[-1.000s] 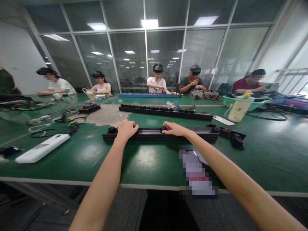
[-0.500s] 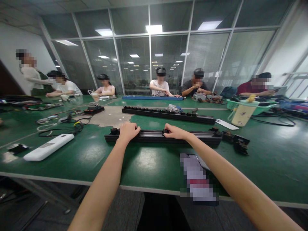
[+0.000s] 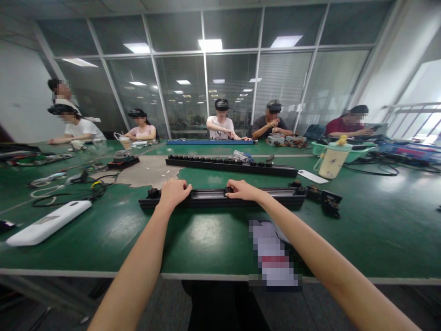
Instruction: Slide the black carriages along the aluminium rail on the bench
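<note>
A long black rail [image 3: 208,202] with a pale inner channel lies crosswise on the green table in front of me. My left hand [image 3: 174,192] is wrapped over its left part, thumb toward the channel; its fingertips are hidden. Between the thumb and fingers of my right hand [image 3: 242,190] is a small black block [image 3: 227,190], at the channel near the rail's middle. Another black block [image 3: 153,192] sits at the rail's left end. Several loose dark pieces [image 3: 330,202] lie just off the right end.
Behind lies a second black rail [image 3: 230,166] carrying a row of blocks. A phone [image 3: 275,257] rests at the table's near edge. A white device [image 3: 51,222] and cables [image 3: 99,186] are on the left, a cream cup [image 3: 332,161] on the right. Several people sit opposite.
The view has shifted, so the table's contents appear farther left. Both hands keep nearly the same places on the rail. At the left, a standing person has moved behind a seated one.
</note>
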Tool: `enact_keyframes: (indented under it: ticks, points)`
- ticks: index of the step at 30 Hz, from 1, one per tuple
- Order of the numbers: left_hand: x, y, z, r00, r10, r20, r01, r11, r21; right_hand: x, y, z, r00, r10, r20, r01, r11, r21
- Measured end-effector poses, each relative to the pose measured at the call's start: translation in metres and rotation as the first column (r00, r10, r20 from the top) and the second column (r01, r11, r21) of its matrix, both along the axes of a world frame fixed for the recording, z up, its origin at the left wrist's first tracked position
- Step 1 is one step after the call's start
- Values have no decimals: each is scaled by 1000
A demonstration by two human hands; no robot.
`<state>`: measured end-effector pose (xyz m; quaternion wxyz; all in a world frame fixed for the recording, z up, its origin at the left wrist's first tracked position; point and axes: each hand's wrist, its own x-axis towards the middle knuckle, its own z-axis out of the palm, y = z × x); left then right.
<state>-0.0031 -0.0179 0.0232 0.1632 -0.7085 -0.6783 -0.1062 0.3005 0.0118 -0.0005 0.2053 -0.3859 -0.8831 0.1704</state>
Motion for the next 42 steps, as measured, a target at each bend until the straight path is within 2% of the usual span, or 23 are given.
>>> enact_keyframes:
  ticks: [13, 20, 27, 34, 42]
  points:
    - [4, -5, 3, 999, 23, 23, -22, 1000, -15, 2, 0, -5, 998, 0, -65, -2, 1000, -27]
    - [4, -7, 4, 998, 16, 64, -15, 1000, -24, 0, 0, -4, 999, 14, -47, -16, 999, -39]
    - [3, -7, 6, 999, 4, 37, -4, 1000, -17, -1, -2, -4, 998, 8, -66, -12, 998, -58]
    - [-2, 0, 0, 999, -39, 29, 39, 999, 7, -3, 2, -9, 996, 18, -85, -23, 998, -51]
    - [4, -5, -1, 999, -17, 44, 17, 1000, 7, -1, -1, -9, 999, 9, -54, -10, 1000, -20]
